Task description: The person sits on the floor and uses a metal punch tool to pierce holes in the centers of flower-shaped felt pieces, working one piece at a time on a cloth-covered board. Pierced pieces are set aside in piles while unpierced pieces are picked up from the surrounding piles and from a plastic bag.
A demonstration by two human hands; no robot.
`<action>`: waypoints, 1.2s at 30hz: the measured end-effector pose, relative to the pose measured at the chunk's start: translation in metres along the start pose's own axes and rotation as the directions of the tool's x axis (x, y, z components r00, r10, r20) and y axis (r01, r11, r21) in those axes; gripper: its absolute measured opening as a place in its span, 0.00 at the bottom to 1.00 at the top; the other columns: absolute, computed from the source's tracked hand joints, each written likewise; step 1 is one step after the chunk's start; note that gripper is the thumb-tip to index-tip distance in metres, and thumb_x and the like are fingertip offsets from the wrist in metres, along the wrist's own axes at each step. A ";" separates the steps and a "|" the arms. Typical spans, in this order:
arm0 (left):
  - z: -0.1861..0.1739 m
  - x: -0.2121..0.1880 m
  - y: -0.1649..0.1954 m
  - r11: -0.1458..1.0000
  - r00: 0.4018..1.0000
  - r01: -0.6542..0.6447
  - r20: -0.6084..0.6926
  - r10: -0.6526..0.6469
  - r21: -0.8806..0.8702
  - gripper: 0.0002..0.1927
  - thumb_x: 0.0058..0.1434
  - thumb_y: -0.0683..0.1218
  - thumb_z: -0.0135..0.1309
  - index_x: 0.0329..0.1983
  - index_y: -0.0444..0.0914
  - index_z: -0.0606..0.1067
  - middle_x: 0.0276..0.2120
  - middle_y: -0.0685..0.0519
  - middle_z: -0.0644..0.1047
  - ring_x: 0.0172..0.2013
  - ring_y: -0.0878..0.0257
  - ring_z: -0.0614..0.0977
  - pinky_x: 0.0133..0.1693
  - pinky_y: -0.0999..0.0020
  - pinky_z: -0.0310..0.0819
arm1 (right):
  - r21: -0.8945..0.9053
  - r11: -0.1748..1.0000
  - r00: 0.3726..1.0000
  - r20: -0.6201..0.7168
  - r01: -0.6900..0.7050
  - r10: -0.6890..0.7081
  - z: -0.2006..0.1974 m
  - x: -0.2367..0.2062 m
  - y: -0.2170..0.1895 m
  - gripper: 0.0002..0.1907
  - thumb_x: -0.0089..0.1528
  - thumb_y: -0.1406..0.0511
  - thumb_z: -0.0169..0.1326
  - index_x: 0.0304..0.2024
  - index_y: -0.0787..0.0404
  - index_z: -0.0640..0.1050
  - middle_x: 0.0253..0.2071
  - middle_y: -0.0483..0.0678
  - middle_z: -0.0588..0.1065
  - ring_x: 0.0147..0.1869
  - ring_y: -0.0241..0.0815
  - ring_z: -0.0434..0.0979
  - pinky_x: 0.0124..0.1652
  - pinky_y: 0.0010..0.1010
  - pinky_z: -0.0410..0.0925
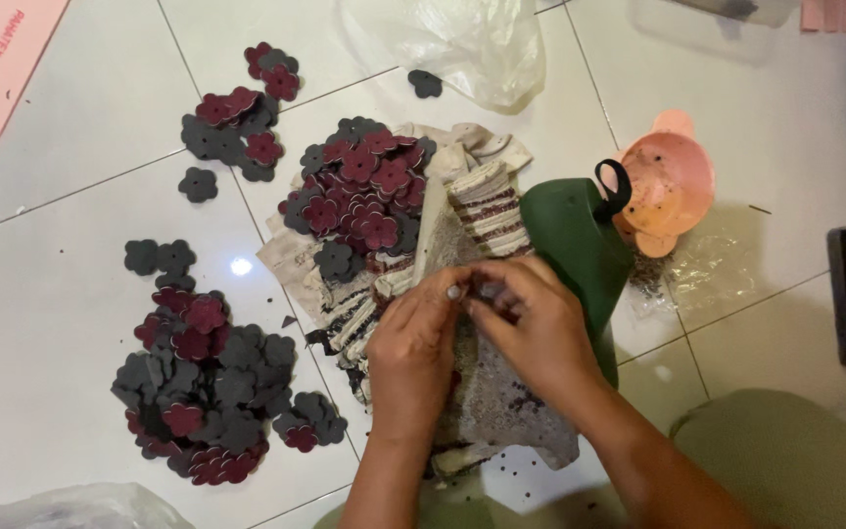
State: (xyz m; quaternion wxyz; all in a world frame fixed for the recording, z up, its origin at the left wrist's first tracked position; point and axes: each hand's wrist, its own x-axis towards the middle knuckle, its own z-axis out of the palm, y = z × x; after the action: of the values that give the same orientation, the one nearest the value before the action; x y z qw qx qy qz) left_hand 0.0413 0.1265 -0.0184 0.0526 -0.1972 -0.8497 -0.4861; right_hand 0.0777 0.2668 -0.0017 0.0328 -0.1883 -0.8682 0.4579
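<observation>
Left hand (411, 353): fingers pinched together on a small piece at the punched sheet (501, 402), on the floor.
Right hand (531, 328): fingers closed on that piece, probably a flower cutout; too small to tell.
Done: 3 heaps of flower cutouts (212, 387) on the floor (70, 196).
Left: stacked strips (487, 211) apparently uncleared.

Both hands (477, 323) pinching small piece over perforated sheet (501, 402)

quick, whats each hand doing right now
Left hand: fingers pinched shut on a small piece, too small to tell.
Right hand: fingers pinched on the same small piece.
</observation>
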 end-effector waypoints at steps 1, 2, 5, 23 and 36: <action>0.000 0.001 0.000 1.000 1.000 0.000 0.026 0.000 0.005 0.14 0.64 0.35 0.58 0.52 0.38 0.78 0.46 0.47 0.83 0.45 0.52 0.85 0.49 0.62 0.80 | -0.019 1.000 1.000 -0.031 0.004 -0.004 -0.005 -0.007 0.000 0.18 0.57 0.70 0.64 0.51 0.60 0.80 0.45 0.45 0.76 0.36 0.32 0.77 0.36 0.24 0.72; -0.001 0.003 0.000 1.000 0.999 0.001 0.048 -0.001 0.012 0.15 0.63 0.34 0.57 0.53 0.38 0.78 0.46 0.47 0.83 0.45 0.52 0.85 0.49 0.61 0.79 | -0.039 0.999 0.998 -0.059 0.009 -0.012 -0.010 -0.015 0.001 0.18 0.58 0.69 0.65 0.52 0.59 0.81 0.47 0.45 0.76 0.36 0.33 0.78 0.37 0.25 0.73; -0.003 0.006 -0.001 0.999 0.997 -0.048 0.054 0.047 0.016 0.19 0.60 0.32 0.55 0.54 0.38 0.77 0.47 0.46 0.83 0.46 0.51 0.85 0.50 0.61 0.79 | -0.155 0.987 0.924 -0.383 -0.042 -0.020 -0.028 -0.039 0.018 0.23 0.60 0.70 0.64 0.58 0.62 0.76 0.49 0.54 0.73 0.48 0.42 0.74 0.46 0.32 0.69; -0.001 0.010 -0.004 0.996 0.997 -0.078 0.010 0.079 -0.030 0.21 0.56 0.33 0.54 0.53 0.37 0.78 0.48 0.47 0.82 0.46 0.52 0.84 0.48 0.61 0.78 | -0.311 0.886 0.932 -0.228 -0.343 0.281 -0.058 -0.033 0.059 0.33 0.51 0.56 0.65 0.54 0.65 0.74 0.48 0.60 0.74 0.54 0.61 0.75 0.53 0.48 0.67; 0.012 0.007 -0.015 0.994 0.993 -0.109 -0.037 0.108 -0.003 0.20 0.55 0.33 0.52 0.52 0.35 0.77 0.48 0.45 0.81 0.46 0.50 0.83 0.47 0.59 0.78 | -0.387 0.849 0.879 -0.167 0.359 -0.447 -0.129 -0.046 -0.043 0.43 0.49 0.60 0.68 0.64 0.64 0.68 0.53 0.57 0.74 0.58 0.51 0.73 0.56 0.42 0.66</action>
State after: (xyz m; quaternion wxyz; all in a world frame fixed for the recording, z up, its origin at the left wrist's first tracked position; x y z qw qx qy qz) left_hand 0.0307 0.1318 -0.0343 0.0941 -0.2342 -0.8355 -0.4880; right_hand 0.1368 0.3295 0.1127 0.2049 -0.0595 -0.9435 0.2536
